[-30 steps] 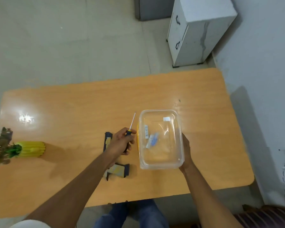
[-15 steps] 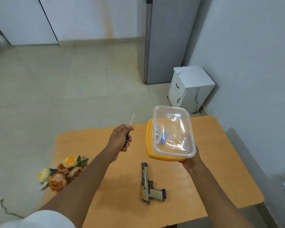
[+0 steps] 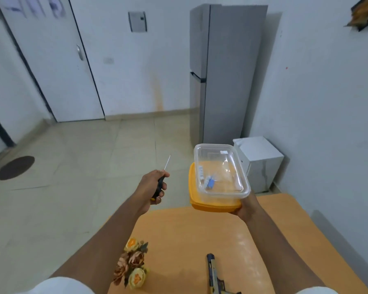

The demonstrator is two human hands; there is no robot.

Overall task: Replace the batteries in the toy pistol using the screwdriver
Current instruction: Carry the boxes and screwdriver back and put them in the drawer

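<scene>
My left hand (image 3: 152,186) grips a screwdriver (image 3: 160,181) by its black handle, the thin metal shaft pointing up and away, held in the air beyond the table's far edge. My right hand (image 3: 245,206) holds a clear plastic container (image 3: 220,172) from below, with its orange lid (image 3: 197,198) under it. Small blue and white items (image 3: 208,181), probably batteries, lie inside the container. The toy pistol (image 3: 214,276), blue and tan, lies on the orange table (image 3: 189,234) near the bottom edge of view, between my arms.
A bunch of artificial flowers (image 3: 132,264) lies on the table's left part. Beyond the table stand a grey fridge (image 3: 221,77) and a small white cabinet (image 3: 259,162) against the right wall. A white door (image 3: 51,60) is at the far left.
My view has tilted up from the table to the room. Both hands rose off the table: the right lifted the container with its lid, the left raised the screwdriver. The pistol stays on the table.
</scene>
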